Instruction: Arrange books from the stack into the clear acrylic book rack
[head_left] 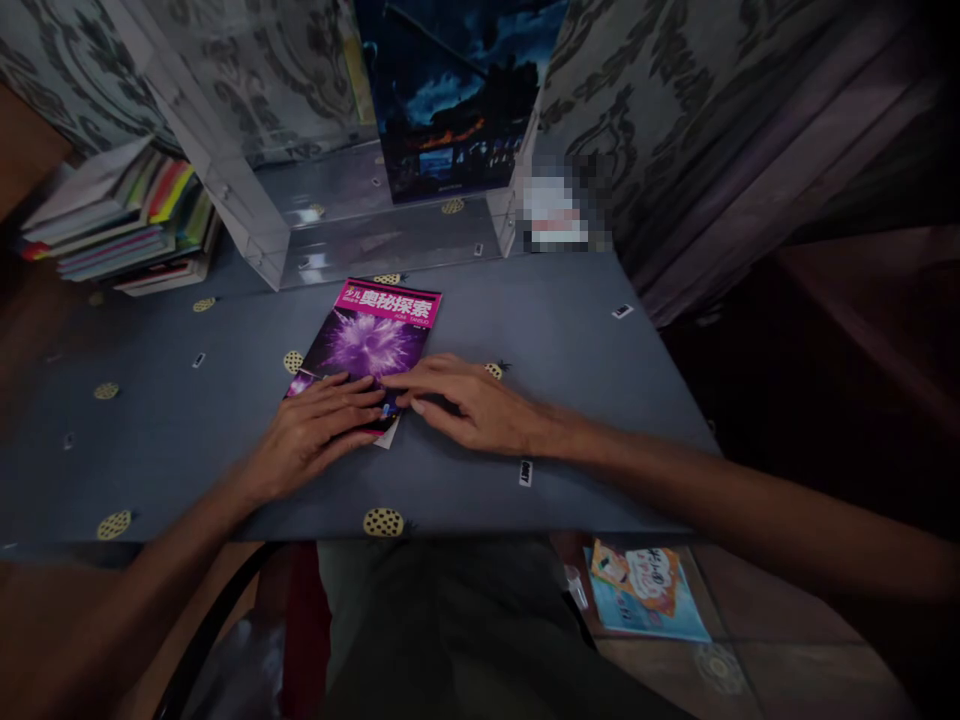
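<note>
A magazine with a pink title band and a purple burst on its cover lies on the grey-blue tablecloth. My left hand rests across its lower left part, hiding that corner. My right hand comes in from the right, with its fingertips on the magazine's lower right edge. The two hands nearly meet over the cover. I cannot tell whether either hand grips the magazine or only lies on it. Small yellow and black patterns dot the cloth around them.
A stack of books lies at the far left of the table. Behind the magazine stands a clear acrylic case holding a dark poster. Patterned curtains hang behind. A booklet lies on the floor below the table's near edge.
</note>
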